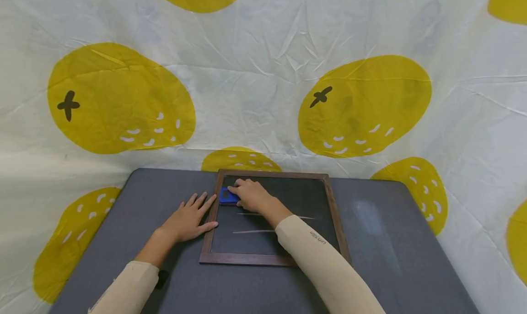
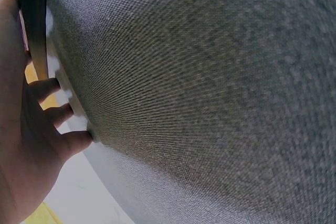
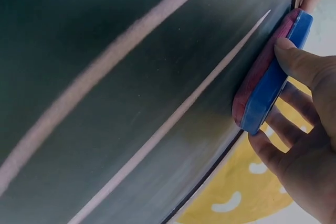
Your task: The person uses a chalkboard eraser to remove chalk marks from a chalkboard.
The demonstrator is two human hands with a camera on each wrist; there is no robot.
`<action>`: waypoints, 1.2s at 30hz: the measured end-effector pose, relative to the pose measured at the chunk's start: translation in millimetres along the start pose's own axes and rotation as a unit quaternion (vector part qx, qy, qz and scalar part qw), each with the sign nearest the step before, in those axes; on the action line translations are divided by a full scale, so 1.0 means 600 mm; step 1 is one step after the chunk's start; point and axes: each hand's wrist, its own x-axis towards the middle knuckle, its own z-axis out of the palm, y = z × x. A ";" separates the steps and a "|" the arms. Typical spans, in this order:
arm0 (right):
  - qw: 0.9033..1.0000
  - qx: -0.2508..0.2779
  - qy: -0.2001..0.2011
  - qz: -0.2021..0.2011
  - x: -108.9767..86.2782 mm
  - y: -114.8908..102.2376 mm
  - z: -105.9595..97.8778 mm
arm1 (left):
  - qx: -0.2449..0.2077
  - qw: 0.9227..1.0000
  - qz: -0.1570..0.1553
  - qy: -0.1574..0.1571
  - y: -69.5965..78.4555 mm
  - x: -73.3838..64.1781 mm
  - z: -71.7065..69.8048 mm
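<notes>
Head view: A chalkboard (image 1: pixel 292 195) with a wooden frame (image 1: pixel 243 259) lies flat at the far middle of the table (image 1: pixel 379 277). Two pale chalk lines (image 1: pixel 251 232) run left to right across it, partly covered by the right forearm. The right hand (image 1: pixel 253 197) grips a blue eraser (image 1: pixel 224 196) at the board's far left, just inside the left rail and beyond both lines. The left hand (image 1: pixel 187 220) is spread with straight fingers and grips nothing; the thumb and index fingertip meet the left rail. This placement probably braces the board against sideways sliding while keeping that hand off the writing surface.

Left wrist view: The thumb lies along the frame's side, and the other fingers are parted beside it near the table top. The spread likely gives a broad support; how firmly the hand bears down cannot be determined.

Right wrist view: The thumb is on one side of the eraser and the fingers are on the other. The red pad (image 3: pixel 261 74) faces the board, so the hold appears chosen to keep the pad free; full contact cannot be confirmed. A pale smear (image 3: pixel 178 169) lies between one line and the far edge.
</notes>
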 end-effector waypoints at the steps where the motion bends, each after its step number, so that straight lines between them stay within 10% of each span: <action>1: 1.000 0.001 -0.002 0.000 -0.002 -0.001 0.000 | -0.001 1.000 0.001 0.000 0.000 0.000 0.000; 36: 0.995 0.097 0.024 0.011 -0.092 0.104 0.024 | -0.006 1.000 0.006 0.012 -0.002 -0.003 0.004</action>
